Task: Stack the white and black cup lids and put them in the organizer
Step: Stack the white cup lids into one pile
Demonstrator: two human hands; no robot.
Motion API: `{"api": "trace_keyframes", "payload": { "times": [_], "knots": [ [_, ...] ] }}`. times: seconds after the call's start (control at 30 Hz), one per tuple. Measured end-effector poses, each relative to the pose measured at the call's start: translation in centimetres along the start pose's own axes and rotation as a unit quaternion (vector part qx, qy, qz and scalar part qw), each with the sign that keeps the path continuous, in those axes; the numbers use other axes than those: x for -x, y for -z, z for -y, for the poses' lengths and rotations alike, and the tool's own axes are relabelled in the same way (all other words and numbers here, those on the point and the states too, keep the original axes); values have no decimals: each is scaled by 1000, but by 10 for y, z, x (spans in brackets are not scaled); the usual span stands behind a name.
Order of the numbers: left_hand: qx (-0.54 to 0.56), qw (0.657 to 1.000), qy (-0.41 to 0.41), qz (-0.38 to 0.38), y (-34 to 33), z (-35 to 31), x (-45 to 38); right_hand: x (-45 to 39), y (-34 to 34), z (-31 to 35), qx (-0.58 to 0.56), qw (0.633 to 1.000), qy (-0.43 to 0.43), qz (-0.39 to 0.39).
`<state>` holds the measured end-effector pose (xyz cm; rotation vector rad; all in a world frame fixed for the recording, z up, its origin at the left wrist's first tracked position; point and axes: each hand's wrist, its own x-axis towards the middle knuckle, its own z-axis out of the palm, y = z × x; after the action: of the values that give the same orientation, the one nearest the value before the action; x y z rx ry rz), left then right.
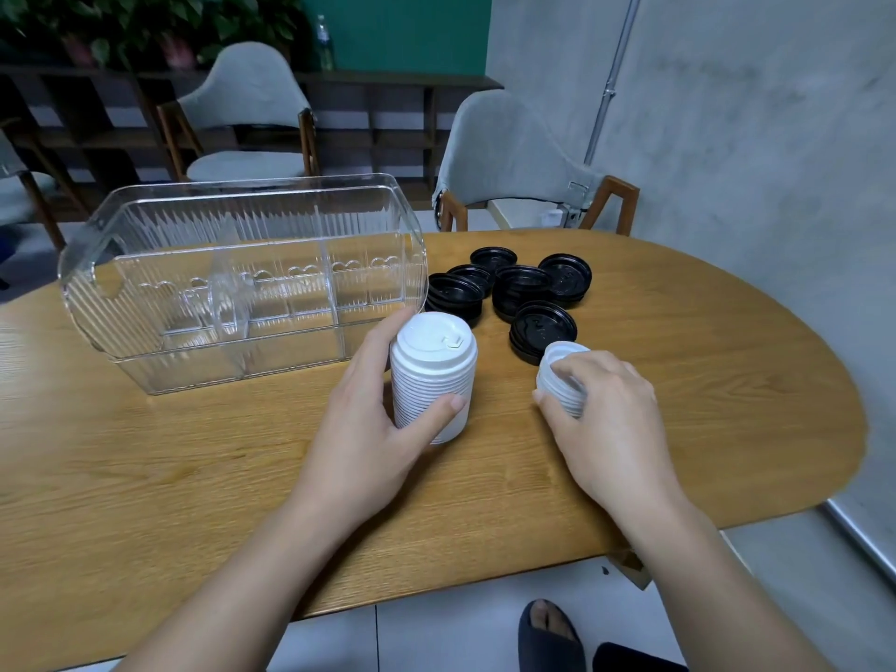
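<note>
Centre frame: left hand wrapped around tall stack of white plastic cup lids on oval wooden table. Right of it, right hand gripping shorter white lid stack. Above, loose black lids. Upper left, clear ribbed plastic organizer.
</note>
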<state>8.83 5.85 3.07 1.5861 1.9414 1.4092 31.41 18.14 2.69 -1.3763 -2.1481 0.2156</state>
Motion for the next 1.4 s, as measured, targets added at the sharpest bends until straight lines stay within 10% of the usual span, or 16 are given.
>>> {"api": "trace_keyframes", "payload": {
  "times": [0.57,1.13,1.4],
  "knots": [
    [-2,999,7,-37,46,30,8,5,-44,76,-121,980,158,22],
    [22,999,-2,-24,51,30,9,2,-15,79,-249,967,49,16],
    [-64,991,-86,-77,55,18,14,6,18,91,-470,881,-2,-51]
  ]
}}
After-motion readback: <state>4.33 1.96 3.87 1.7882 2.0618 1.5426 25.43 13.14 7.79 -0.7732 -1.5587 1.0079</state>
